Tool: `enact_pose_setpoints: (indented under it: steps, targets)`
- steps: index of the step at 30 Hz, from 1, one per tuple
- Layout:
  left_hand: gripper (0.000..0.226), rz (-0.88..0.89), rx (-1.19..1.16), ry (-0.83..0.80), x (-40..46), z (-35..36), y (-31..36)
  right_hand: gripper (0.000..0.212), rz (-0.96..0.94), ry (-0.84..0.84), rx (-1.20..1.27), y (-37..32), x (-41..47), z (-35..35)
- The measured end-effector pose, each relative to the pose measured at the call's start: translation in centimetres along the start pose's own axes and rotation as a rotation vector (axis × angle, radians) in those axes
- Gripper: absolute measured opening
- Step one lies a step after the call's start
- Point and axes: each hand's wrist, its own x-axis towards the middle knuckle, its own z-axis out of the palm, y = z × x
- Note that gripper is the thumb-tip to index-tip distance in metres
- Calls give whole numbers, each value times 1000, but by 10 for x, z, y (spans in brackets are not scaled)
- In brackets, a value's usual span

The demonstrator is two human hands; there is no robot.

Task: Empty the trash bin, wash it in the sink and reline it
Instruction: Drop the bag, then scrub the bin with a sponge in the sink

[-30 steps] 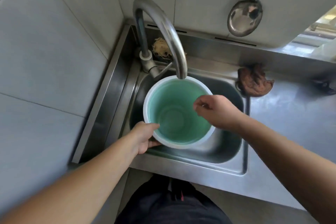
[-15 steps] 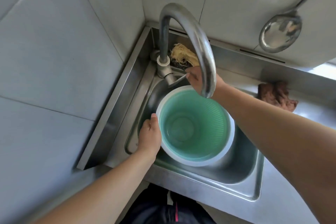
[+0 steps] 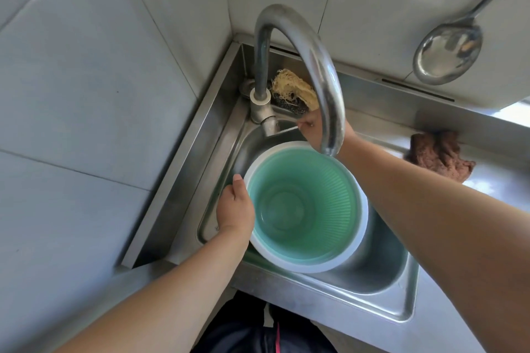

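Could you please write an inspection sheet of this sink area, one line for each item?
Surface: stainless steel sink set in a steel counter, in a tiled corner.
Job's things: round green plastic trash bin with white rim, upright in the basin under the curved steel faucet; no liner, no water running.
Clutter: straw-coloured fibre scrubber behind the faucet; brown crumpled cloth on the counter.
Hands: left hand holds the bin's rim; right hand at the faucet lever, partly hidden, fingers unclear.
Cables: nothing seen.
Surroundings: steel ladle hanging on the wall; grey wall tiles.
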Motion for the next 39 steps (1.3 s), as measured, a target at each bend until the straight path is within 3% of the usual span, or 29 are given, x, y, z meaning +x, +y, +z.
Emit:
enact_pose_setpoints:
  steps: [9,16,39]
  targets:
    - [42,50,104,-5,2,-2,5,24,-3,-35,55,11,5,19]
    - [53,45,119,-22,2,-2,6,23,-12,-29,35,16,11,28]
    - [53,27,109,-29,0,-3,8,19,-128,-24,-97,20,12,31]
